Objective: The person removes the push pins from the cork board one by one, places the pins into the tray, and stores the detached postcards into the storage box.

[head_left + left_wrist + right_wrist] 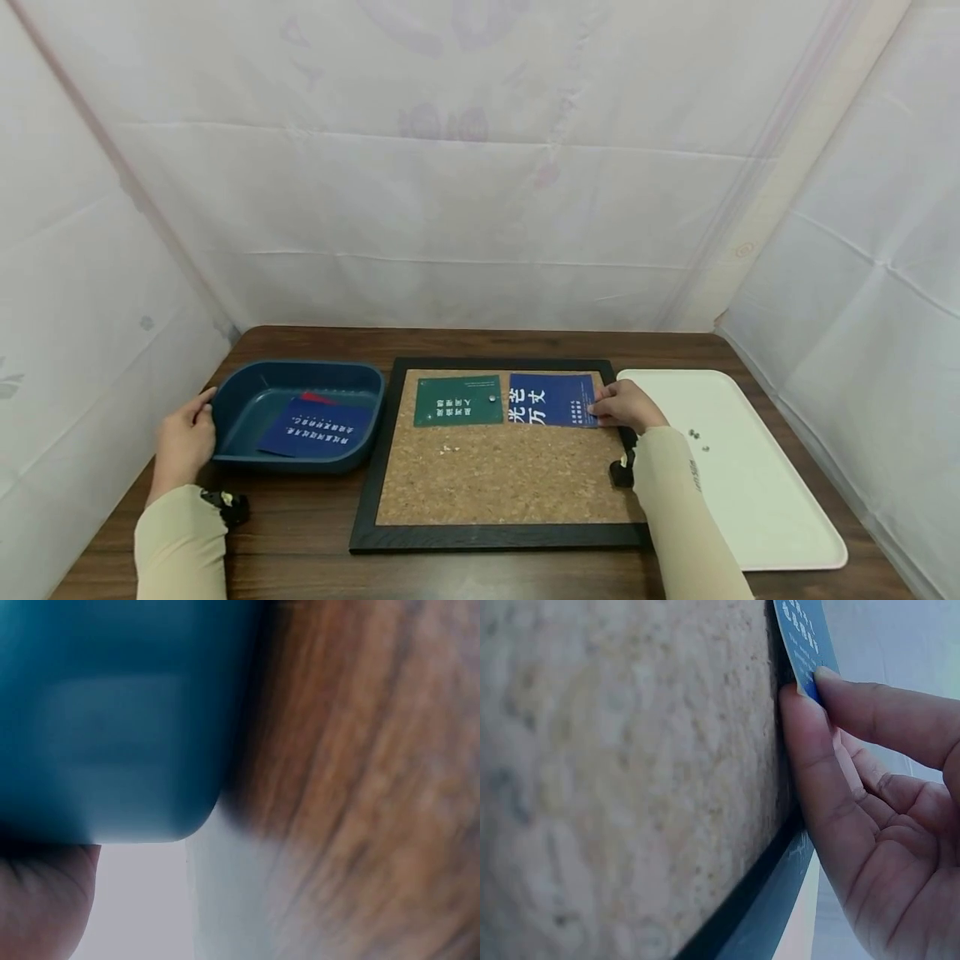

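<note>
My right hand [632, 406] pinches the right end of a blue card [553, 400] with white lettering between thumb and finger. The card lies over the upper right of a black-framed cork board [510, 492]. In the right wrist view, the card's corner [807, 667] sits between the fingertips, just off the cork. Left of it on the board is a green card [457, 408] with a small round pin head [492, 398] near its right edge. My left hand [183, 437] grips the left rim of a dark teal plastic tub [300, 466]; most fingers are hidden there.
Inside the tub lie another blue card [315, 429] and a red piece [318, 398] partly under it. A white tray [757, 508] stands right of the board, with several small pins [705, 448] on it. Small pale bits [448, 450] lie on the cork.
</note>
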Action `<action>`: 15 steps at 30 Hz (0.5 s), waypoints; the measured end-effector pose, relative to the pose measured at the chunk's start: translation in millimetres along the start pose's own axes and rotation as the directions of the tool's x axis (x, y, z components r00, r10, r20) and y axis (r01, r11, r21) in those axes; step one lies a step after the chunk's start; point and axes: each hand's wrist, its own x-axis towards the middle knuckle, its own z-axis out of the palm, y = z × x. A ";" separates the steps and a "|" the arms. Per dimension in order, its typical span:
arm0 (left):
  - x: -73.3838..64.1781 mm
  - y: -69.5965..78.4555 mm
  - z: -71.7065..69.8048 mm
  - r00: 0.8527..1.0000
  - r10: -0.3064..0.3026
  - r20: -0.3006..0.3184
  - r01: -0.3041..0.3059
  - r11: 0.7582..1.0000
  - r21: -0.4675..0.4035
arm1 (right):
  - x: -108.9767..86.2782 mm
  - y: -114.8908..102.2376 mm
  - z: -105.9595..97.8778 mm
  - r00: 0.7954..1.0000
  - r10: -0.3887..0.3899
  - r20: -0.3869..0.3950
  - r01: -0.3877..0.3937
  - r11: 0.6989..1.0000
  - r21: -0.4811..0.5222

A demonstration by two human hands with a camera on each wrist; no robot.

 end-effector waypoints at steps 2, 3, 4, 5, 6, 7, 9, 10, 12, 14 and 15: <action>-0.3 0.7 -0.5 1.000 -0.010 0.011 0.010 1.000 -0.001 | -0.5 1.5 -0.2 1.000 -0.001 0.004 0.001 1.000 0.018; -0.4 1.2 -0.6 1.000 -0.016 0.014 0.016 1.000 0.000 | -0.6 2.2 -0.5 1.000 -0.005 0.009 0.005 1.000 0.019; -0.3 1.5 -0.8 1.000 -0.019 0.014 0.019 1.000 -0.002 | -0.9 2.5 -0.8 1.000 -0.003 0.011 0.003 1.000 0.022; -0.4 1.9 -0.7 1.000 -0.021 0.012 0.021 1.000 -0.002 | -1.0 2.7 -1.1 1.000 -0.002 0.013 0.002 1.000 0.027; -0.3 2.0 -0.5 1.000 -0.019 0.008 0.019 1.000 -0.002 | -1.0 2.8 -1.4 1.000 0.000 0.015 -0.001 1.000 0.026; -0.3 2.1 -0.4 1.000 -0.018 0.007 0.018 1.000 -0.003 | -1.1 2.7 -1.9 1.000 0.000 0.020 -0.001 1.000 0.025; -0.5 2.4 0.1 1.000 -0.013 -0.001 0.013 1.000 -0.004 | -1.2 2.3 -2.6 1.000 0.012 0.023 -0.013 0.999 0.033; -0.6 2.3 0.2 1.000 -0.011 -0.004 0.011 1.000 -0.006 | -1.7 1.8 -2.9 0.999 0.014 0.029 -0.015 0.999 0.035; -0.6 1.9 0.4 1.000 -0.005 -0.008 0.005 1.000 -0.005 | -2.6 1.8 -4.1 0.999 0.013 0.044 -0.015 0.999 0.035; -0.4 1.6 0.3 1.000 0.000 -0.012 0.000 1.000 -0.004 | -3.7 1.7 -4.8 0.998 0.018 0.053 -0.020 0.999 0.048; -0.1 1.5 0.2 1.000 0.002 -0.011 -0.002 1.000 -0.004 | -4.4 1.6 -5.3 0.998 0.017 0.058 -0.020 0.998 0.052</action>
